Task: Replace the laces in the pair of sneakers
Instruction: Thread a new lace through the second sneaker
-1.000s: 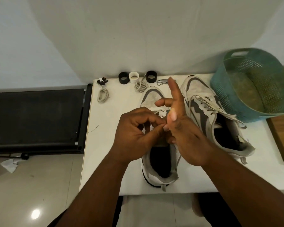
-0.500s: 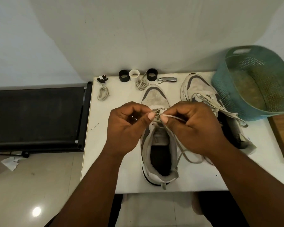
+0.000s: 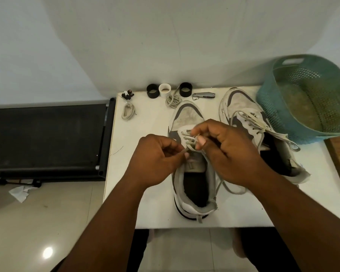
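- Black flat treadmill deck (image 3: 47,138): on the floor, left of the white counter (image 3: 145,209); not in use.
- Small coiled beige lace (image 3: 128,111): at the counter's far-left corner, untouched, well apart from the hands.
- Second coiled beige lace (image 3: 172,100): near the back edge, between two black rings and just beyond the toe of the near shoe.
- Left hand (image 3: 155,163): fingers curled, thumb and forefinger pinching the grey-beige lace (image 3: 190,146) at the lower eyelets.
- White-and-grey sneaker, centre (image 3: 186,118): toe pointing away, laced only across its lowest rows; tongue and opening exposed.
- Right hand (image 3: 230,152): fingers curled, pinching the same lace just beside the left hand; slack loops out beneath the wrist onto the counter.
- Second white-and-grey sneaker (image 3: 241,108): to the right, loosely laced, touching the teal perforated plastic basket (image 3: 283,107).
- Risk, judged: the trailing slack may snag or twist, giving uneven ends; a skipped eyelet is likely, since the hands hide the holes.
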`<state>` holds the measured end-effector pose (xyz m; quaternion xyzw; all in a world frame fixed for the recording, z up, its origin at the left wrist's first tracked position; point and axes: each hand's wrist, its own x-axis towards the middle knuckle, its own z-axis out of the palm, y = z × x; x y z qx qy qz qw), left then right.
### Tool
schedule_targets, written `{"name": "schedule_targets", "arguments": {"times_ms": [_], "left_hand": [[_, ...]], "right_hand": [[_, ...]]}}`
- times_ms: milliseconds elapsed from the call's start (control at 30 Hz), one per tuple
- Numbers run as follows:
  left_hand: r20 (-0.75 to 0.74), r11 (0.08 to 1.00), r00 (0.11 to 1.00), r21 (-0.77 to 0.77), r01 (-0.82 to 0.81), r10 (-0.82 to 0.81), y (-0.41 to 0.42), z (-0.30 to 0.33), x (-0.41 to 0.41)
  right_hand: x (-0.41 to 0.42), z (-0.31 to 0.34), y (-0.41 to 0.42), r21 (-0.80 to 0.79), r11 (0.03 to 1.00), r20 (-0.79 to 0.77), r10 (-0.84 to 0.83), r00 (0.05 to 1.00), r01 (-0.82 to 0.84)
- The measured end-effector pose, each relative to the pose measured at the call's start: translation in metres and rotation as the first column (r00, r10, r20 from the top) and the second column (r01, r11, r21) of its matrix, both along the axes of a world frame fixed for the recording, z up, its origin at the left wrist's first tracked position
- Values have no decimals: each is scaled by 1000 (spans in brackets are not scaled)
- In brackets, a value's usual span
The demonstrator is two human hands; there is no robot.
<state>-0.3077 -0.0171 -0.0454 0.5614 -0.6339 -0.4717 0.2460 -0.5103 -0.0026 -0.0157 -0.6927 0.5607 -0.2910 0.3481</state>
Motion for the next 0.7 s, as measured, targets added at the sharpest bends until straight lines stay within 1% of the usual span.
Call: {"name": "schedule_targets", "arguments": {"times_ms": [100, 233, 333, 400, 467, 633, 700], "left_hand": [[-87, 991, 996, 136, -7, 19, -4, 3, 6], [-208, 951, 976, 310, 5, 63, -6, 6, 8], [-246, 919, 963, 394, -5, 111, -8, 6, 12], [-252, 906, 958, 424, -15, 134, -8, 6, 13], [-256, 896, 955, 443, -21, 148, -8, 7, 14], [-247, 893, 955, 449, -36, 162, -8, 7, 13], [-250, 893, 951, 447, -53, 181, -7, 7, 13]], "right_hand": [[2, -4, 2, 17, 999, -5, 27, 1000, -27], [4, -8, 3, -19, 997, -74, 74, 995, -75], [7, -12, 3, -42, 997, -94, 67, 993, -71], [7, -13, 3, -86, 996, -92, 23, 996, -31], [7, -15, 2, -97, 995, -92, 5, 996, -14], [5, -16, 3, -60, 998, -104, 17, 994, -23], [6, -14, 3, -34, 999, -81, 15, 997, -18]]}}
